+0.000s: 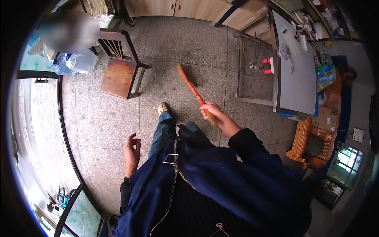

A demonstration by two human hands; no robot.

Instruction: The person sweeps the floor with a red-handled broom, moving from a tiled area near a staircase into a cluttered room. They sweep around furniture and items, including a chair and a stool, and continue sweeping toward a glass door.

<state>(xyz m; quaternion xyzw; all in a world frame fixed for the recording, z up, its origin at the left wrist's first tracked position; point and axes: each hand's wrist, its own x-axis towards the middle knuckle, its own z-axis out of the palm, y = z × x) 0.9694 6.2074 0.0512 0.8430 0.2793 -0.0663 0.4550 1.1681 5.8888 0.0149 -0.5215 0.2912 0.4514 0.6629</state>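
My right hand (212,112) grips a long, thin red stick-like tool (194,90) by its bare wooden end. The red part bears writing, and its far tip, yellowish, is blurred, so I cannot tell what kind of tool it is. It points forward and to the left above the speckled stone floor (183,41). At my left side, my left hand (132,151) hangs with loosely curled fingers and holds nothing. One light-coloured shoe (163,109) shows ahead of my blue jeans (161,130).
A wooden chair (118,77) stands ahead to the left, near plastic bags (81,61) and a blurred-out round area. On the right is a grey-topped table (296,68) with a cloth (285,54) on it. Wooden cabinets (154,7) line the far side. A dark-framed doorway (61,118) lies left.
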